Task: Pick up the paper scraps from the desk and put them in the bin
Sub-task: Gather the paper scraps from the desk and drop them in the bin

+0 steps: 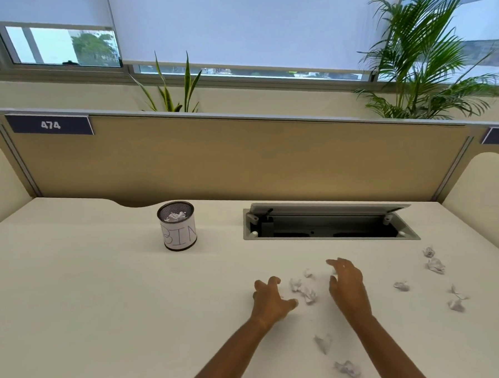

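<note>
Several crumpled white paper scraps lie on the cream desk [93,281]. A small cluster of scraps [303,290] sits between my two hands. My left hand [271,301] rests just left of it, fingers apart, holding nothing. My right hand [346,283] hovers just right of it, fingers spread, also holding nothing. More scraps lie near me [323,342] [348,368] and at the right [435,265] [401,286] [456,304]. The bin [178,228], a small mesh cup labelled "BIN", stands at the back left with crumpled paper inside.
An open cable tray [330,227] with a raised lid is set into the desk behind my right hand. A tan partition [229,159] closes the far edge, with plants behind it. Cream side panels stand at both ends.
</note>
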A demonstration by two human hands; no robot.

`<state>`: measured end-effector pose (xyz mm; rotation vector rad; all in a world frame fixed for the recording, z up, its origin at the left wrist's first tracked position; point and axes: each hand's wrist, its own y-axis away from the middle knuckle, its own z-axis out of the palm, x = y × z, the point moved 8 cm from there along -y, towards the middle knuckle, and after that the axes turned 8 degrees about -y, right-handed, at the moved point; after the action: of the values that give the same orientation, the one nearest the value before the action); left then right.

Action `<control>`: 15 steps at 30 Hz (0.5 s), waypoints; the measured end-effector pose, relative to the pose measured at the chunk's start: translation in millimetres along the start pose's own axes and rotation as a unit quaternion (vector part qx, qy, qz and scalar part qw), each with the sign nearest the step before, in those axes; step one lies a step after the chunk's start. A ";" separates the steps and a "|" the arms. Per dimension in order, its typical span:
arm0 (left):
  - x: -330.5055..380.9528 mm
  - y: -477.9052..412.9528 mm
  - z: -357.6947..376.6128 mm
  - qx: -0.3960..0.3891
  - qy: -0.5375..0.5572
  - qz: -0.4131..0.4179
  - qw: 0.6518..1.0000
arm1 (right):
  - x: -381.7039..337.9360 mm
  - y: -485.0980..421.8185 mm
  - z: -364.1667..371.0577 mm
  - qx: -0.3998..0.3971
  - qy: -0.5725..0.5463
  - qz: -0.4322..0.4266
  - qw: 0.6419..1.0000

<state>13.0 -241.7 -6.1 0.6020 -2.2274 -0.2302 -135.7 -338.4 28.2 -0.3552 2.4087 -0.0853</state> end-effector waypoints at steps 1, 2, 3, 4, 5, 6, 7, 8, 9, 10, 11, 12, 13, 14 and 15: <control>3.2 0.0 4.1 0.004 -0.008 0.004 1.000 | 9.7 -5.1 0.0 -0.023 0.027 0.024 0.999; 6.1 -0.4 6.3 0.013 -0.014 0.009 1.000 | 16.8 -9.0 0.9 -0.050 0.046 0.044 0.997; 10.9 -1.2 9.2 0.023 -0.021 0.015 0.999 | 22.6 -12.2 2.3 -0.081 0.054 0.059 0.994; 15.4 -1.9 11.8 0.031 -0.030 0.020 0.999 | 25.8 -13.8 5.1 -0.111 0.052 0.066 0.990; 20.3 -3.4 14.8 0.037 -0.040 0.026 0.998 | 26.3 -14.8 8.3 -0.139 0.048 0.064 0.987; 25.4 -4.6 17.9 0.042 -0.050 0.033 0.997 | 25.6 -14.8 11.1 -0.162 0.047 0.059 0.984; 30.4 -6.3 20.9 0.046 -0.063 0.039 0.996 | 25.0 -14.1 14.3 -0.180 0.054 0.053 0.981; 35.1 -7.7 23.6 0.050 -0.078 0.046 0.995 | 24.6 -13.6 16.8 -0.191 0.072 0.045 0.978; 39.5 -9.0 25.9 0.057 -0.095 0.053 0.992 | 23.7 -12.6 17.7 -0.196 0.095 0.035 0.975; 43.5 -10.1 27.8 0.064 -0.116 0.062 0.989 | 22.2 -11.1 17.8 -0.193 0.113 0.027 0.974; 46.9 -10.9 29.0 0.075 -0.141 0.072 0.984 | 20.8 -9.7 18.2 -0.186 0.128 0.018 0.974; 50.1 -11.1 29.6 0.088 -0.170 0.084 0.978 | 19.7 -7.3 19.0 -0.180 0.136 0.011 0.974; 52.6 -11.1 29.7 0.102 -0.194 0.095 0.971 | 17.9 -5.1 20.5 -0.174 0.133 0.003 0.976; 53.5 -11.0 29.4 0.115 -0.206 0.102 0.966 | 16.5 -2.8 21.1 -0.162 0.127 -0.002 0.979; 53.2 -11.2 29.1 0.125 -0.209 0.105 0.964 | 14.4 -1.8 19.7 -0.142 0.122 -0.004 0.982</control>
<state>-35.1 -278.5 5.9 0.4734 -2.7361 0.0400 -132.9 -343.5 4.4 -0.5101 2.6676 0.2264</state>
